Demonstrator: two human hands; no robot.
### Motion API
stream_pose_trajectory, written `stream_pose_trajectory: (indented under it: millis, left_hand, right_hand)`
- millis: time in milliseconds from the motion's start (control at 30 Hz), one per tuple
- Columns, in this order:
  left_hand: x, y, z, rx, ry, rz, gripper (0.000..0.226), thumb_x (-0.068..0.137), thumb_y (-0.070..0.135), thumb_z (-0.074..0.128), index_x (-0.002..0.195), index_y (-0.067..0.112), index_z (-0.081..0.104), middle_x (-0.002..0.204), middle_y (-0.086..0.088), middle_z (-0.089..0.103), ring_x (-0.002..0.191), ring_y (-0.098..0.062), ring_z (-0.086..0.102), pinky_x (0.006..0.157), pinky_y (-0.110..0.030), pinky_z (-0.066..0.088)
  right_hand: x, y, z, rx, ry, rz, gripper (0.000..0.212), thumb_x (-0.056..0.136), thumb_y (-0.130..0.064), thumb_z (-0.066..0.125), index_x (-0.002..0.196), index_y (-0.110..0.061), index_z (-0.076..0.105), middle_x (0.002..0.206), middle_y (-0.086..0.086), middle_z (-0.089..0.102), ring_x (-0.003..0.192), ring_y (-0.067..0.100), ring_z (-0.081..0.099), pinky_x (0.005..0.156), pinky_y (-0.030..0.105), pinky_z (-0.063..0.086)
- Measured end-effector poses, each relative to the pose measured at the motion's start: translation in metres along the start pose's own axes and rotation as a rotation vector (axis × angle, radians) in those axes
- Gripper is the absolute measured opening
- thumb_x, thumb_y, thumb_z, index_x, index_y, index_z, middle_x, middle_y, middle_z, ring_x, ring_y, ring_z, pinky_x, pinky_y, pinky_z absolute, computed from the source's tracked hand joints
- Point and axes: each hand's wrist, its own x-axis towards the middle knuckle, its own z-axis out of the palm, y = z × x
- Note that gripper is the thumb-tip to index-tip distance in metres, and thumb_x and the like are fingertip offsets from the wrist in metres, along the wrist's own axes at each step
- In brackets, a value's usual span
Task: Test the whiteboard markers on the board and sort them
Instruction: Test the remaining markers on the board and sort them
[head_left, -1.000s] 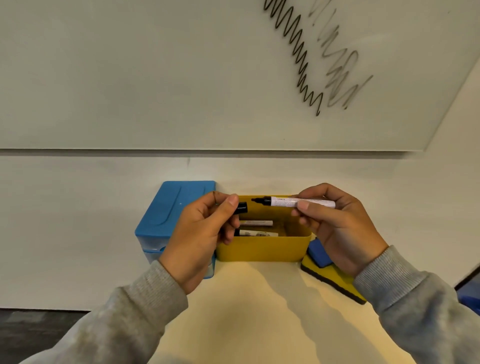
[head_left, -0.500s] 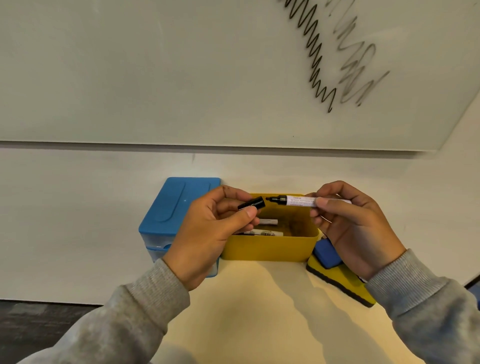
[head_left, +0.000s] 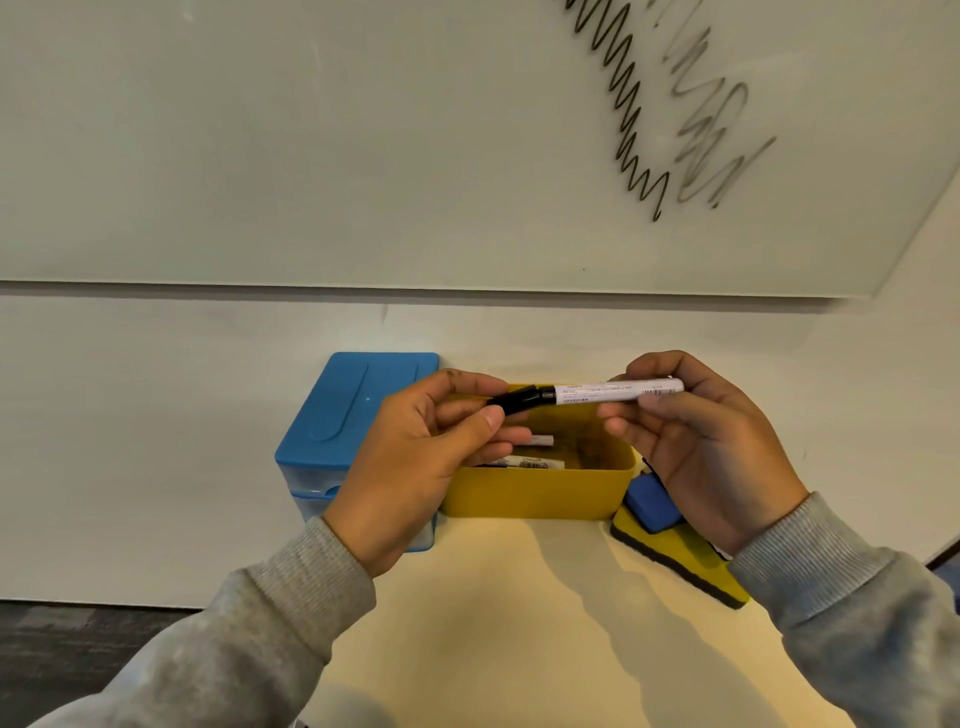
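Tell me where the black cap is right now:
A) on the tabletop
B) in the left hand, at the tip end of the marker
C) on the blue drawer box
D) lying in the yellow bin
B: the left hand pinches the black cap against the tip end of the marker, whose barrel the right hand holds.

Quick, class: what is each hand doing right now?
Left hand: pinches the black cap, at the marker's tip.
Right hand: holds the marker by its white barrel.
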Motion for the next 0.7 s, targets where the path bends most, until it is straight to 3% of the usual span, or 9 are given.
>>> stream_pose_trajectory:
  millis: [100,200,333,400,533,700]
  left_hand:
    - [0.0001,0.0002,-0.0007,0.033,0.01,0.023,0.023,0.097,0.012,0.055,0.117,0.01,0.066,0.099,-0.006,0.078,0.091,-0.02,0.075,0.077,-0.024,0.061]
    - [0.0007,-0.0006,-0.001,0.105,0.02,0.056,0.025,0.097,0.022,0.053,0.112,0.012,0.069,0.09,-0.007,0.077,0.079,-0.018,0.073,0.072,-0.023,0.059]
    - [0.0027,-0.0031,-0.0032,0.194,0.065,0.1,0.022,0.096,0.03,0.055,0.092,0.015,0.072,0.072,-0.003,0.07,0.064,-0.014,0.061,0.068,-0.022,0.053]
    - [0.0027,-0.0032,-0.0037,0.19,0.048,0.098,0.023,0.095,0.03,0.057,0.096,0.014,0.073,0.071,-0.003,0.067,0.064,-0.014,0.059,0.068,-0.021,0.052]
    - [0.0016,-0.0016,-0.005,0.156,0.004,0.081,0.028,0.09,0.031,0.059,0.107,0.014,0.074,0.074,-0.004,0.069,0.068,-0.014,0.061,0.07,-0.022,0.053]
    - [0.0016,0.0011,-0.0058,0.187,-0.029,0.096,0.026,0.089,0.03,0.059,0.103,0.013,0.073,0.076,-0.006,0.072,0.067,-0.015,0.065,0.069,-0.023,0.056]
  right_hand:
    - [-0.0007,0.0015,0.0003,-0.082,-0.015,-0.025,0.025,0.099,0.004,0.043,0.117,0.001,0.061,0.105,0.023,0.071,0.088,0.03,0.071,0.076,0.031,0.061]
    - [-0.0021,0.004,0.0031,-0.248,-0.065,-0.065,0.021,0.099,-0.004,0.049,0.112,-0.002,0.065,0.092,0.017,0.07,0.076,0.026,0.064,0.064,0.03,0.055]
    - [-0.0023,0.0047,0.0039,-0.351,-0.093,-0.089,0.022,0.093,-0.019,0.057,0.105,-0.004,0.069,0.077,0.013,0.063,0.066,0.024,0.052,0.058,0.029,0.046]
    - [-0.0031,0.0034,0.0043,-0.417,-0.111,-0.113,0.022,0.09,-0.022,0.06,0.102,-0.007,0.07,0.072,0.01,0.059,0.063,0.023,0.048,0.055,0.027,0.043]
    - [-0.0056,0.0021,0.0057,-0.516,-0.166,-0.177,0.015,0.091,-0.012,0.063,0.101,-0.002,0.068,0.066,-0.009,0.059,0.055,0.005,0.049,0.051,0.016,0.04]
    - [-0.0082,0.0012,0.0044,-0.58,-0.194,-0.205,0.014,0.088,-0.005,0.065,0.1,0.002,0.064,0.066,-0.016,0.064,0.059,-0.003,0.059,0.053,0.008,0.043]
